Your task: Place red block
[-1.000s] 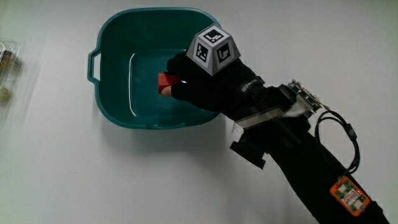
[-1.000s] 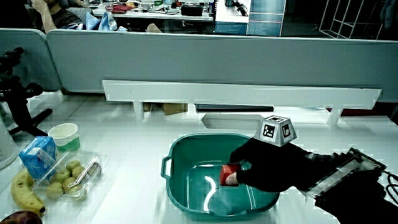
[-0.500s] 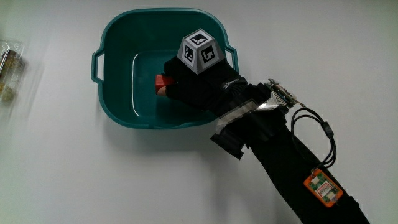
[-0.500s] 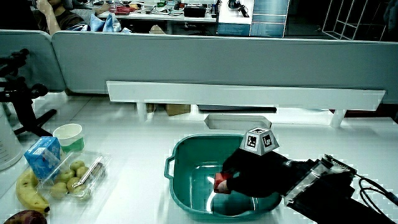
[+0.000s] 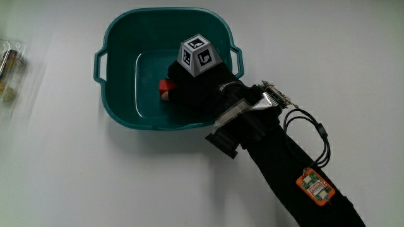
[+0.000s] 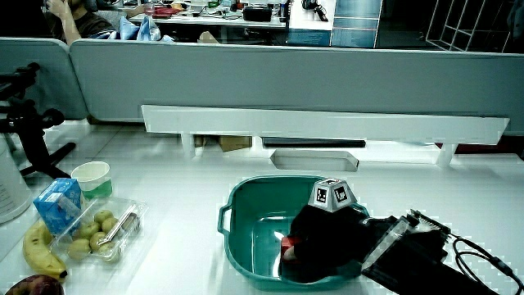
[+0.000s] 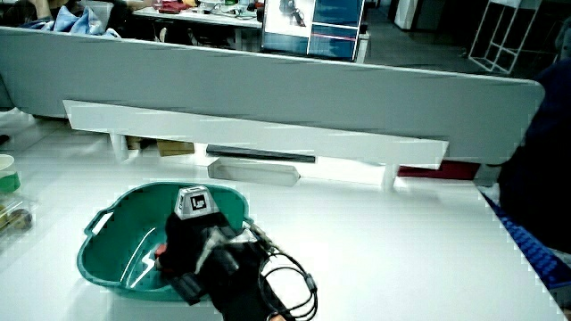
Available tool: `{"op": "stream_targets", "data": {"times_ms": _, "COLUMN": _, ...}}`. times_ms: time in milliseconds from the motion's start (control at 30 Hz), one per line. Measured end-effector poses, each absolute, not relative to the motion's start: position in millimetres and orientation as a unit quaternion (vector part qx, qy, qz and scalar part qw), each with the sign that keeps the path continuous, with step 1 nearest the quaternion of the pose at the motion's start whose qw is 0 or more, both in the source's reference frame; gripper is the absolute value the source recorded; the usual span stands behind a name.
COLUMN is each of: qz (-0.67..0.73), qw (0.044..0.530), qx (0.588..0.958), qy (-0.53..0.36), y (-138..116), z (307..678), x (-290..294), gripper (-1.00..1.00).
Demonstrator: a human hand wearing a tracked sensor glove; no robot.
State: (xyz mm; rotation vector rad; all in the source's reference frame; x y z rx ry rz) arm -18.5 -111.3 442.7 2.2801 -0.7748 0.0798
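1. Hand (image 5: pixel 199 88) is down inside the tub (image 5: pixel 120 101), fingers closed around the red block (image 5: pixel 166 85), grasping it (only part of the block shows past the fingertips).
2. Red block sits low in the tub, at or just above the tub floor; cannot tell if it touches the floor. It shows in both side views too (image 6: pixel 287 242) (image 7: pixel 161 252).
3. Patterned cube (image 5: pixel 197 55) sits on the back of the hand, above the tub's inside.
4. Forearm (image 5: pixel 284 161) crosses the tub rim on the side nearer the person, with a cable (image 5: pixel 319 135) looped beside it and an orange tag (image 5: pixel 315 186) on the sleeve.
5. Tub is teal with 2 handles, standing on the white table (image 5: pixel 95 183).
6. In a side view, well apart from the tub: a clear tray of small green fruit (image 6: pixel 94 233), a blue carton (image 6: pixel 57 203), a paper cup (image 6: pixel 90 178), a banana (image 6: pixel 41 252).
7. A low grey partition (image 6: pixel 286 82) runs along the table's edge farthest from the person.
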Motion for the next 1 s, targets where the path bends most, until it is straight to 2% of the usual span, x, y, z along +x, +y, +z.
{"op": "stream_targets", "data": {"times_ms": 100, "qz": 0.032, "qw": 0.361, "qx": 0.881, "qy": -0.303, "y": -110.6, "z": 441.9, "x": -18.8, "gripper": 0.00}}
{"op": "stream_targets", "data": {"times_ms": 367, "qz": 0.045, "qw": 0.383, "qx": 0.876, "qy": -0.289, "y": -107.9, "z": 438.8, "x": -13.1, "gripper": -0.47}}
{"op": "stream_targets", "data": {"times_ms": 467, "qz": 0.067, "qw": 0.381, "qx": 0.875, "qy": -0.291, "y": -104.0, "z": 425.4, "x": -5.7, "gripper": -0.65}}
{"op": "stream_targets", "data": {"times_ms": 533, "qz": 0.070, "qw": 0.351, "qx": 0.890, "qy": -0.282, "y": -100.3, "z": 420.9, "x": 2.2, "gripper": -0.76}}
{"op": "stream_targets", "data": {"times_ms": 667, "qz": 0.099, "qw": 0.313, "qx": 0.889, "qy": -0.320, "y": -82.4, "z": 394.6, "x": 16.9, "gripper": -1.00}}
{"op": "stream_targets", "data": {"times_ms": 700, "qz": 0.090, "qw": 0.288, "qx": 0.899, "qy": -0.319, "y": -77.7, "z": 390.5, "x": 20.5, "gripper": -1.00}}
{"op": "stream_targets", "data": {"times_ms": 733, "qz": 0.072, "qw": 0.300, "qx": 0.906, "qy": -0.290, "y": -74.9, "z": 399.4, "x": 26.3, "gripper": -1.00}}
{"op": "stream_targets", "data": {"times_ms": 767, "qz": 0.095, "qw": 0.314, "qx": 0.890, "qy": -0.317, "y": -69.0, "z": 389.3, "x": 29.5, "gripper": -1.00}}
{"op": "stream_targets", "data": {"times_ms": 833, "qz": 0.110, "qw": 0.294, "qx": 0.888, "qy": -0.336, "y": -61.0, "z": 367.1, "x": 33.8, "gripper": -1.00}}
{"op": "stream_targets", "data": {"times_ms": 900, "qz": 0.101, "qw": 0.289, "qx": 0.896, "qy": -0.321, "y": -56.1, "z": 374.6, "x": 42.8, "gripper": -1.00}}
{"op": "stream_targets", "data": {"times_ms": 933, "qz": 0.098, "qw": 0.302, "qx": 0.893, "qy": -0.320, "y": -53.1, "z": 376.9, "x": 47.1, "gripper": -1.00}}
{"op": "stream_targets", "data": {"times_ms": 967, "qz": 0.113, "qw": 0.330, "qx": 0.877, "qy": -0.330, "y": -47.6, "z": 353.4, "x": 47.2, "gripper": -1.00}}
{"op": "stream_targets", "data": {"times_ms": 1000, "qz": 0.116, "qw": 0.329, "qx": 0.877, "qy": -0.329, "y": -43.3, "z": 352.0, "x": 51.3, "gripper": -1.00}}
